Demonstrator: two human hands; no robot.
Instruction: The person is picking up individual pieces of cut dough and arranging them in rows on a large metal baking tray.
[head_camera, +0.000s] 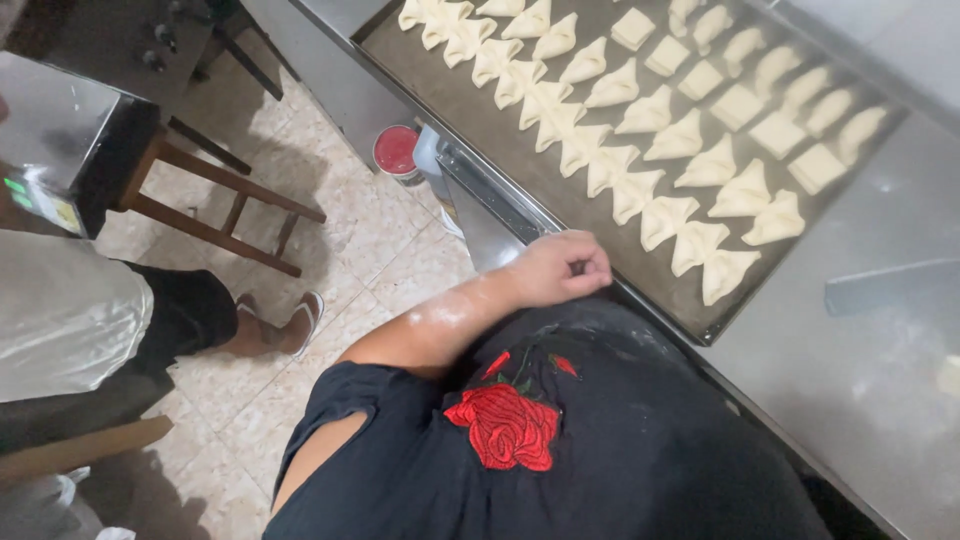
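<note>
Head view: only one hand showing, the left hand (558, 268), flour-dusted forearm coming in from the lower left. Fingers curled into a loose fist, gripping nothing I can see. It's sitting right at the near edge of the baking tray (520, 160), touching or just above the rim; can't tell which. Right hand isn't showing in this view.

The tray is lying diagonally on the steel counter (880, 380), dark liner, filled with rows of raw folded dough pieces (665, 215): pinched pinwheel shapes nearest the hand, flat squares (735, 105) and rolled ones toward the far side. Closest piece (727, 275) is lying near the tray's right corner, apart from the hand.

Person is wearing a dark top with a red rose (505, 425) embroidered on it. On the tiled floor: red-lidded tub (396, 152) by the counter base, wooden stool (215, 195), another person's leg in a sandal (290, 325) standing at left.
</note>
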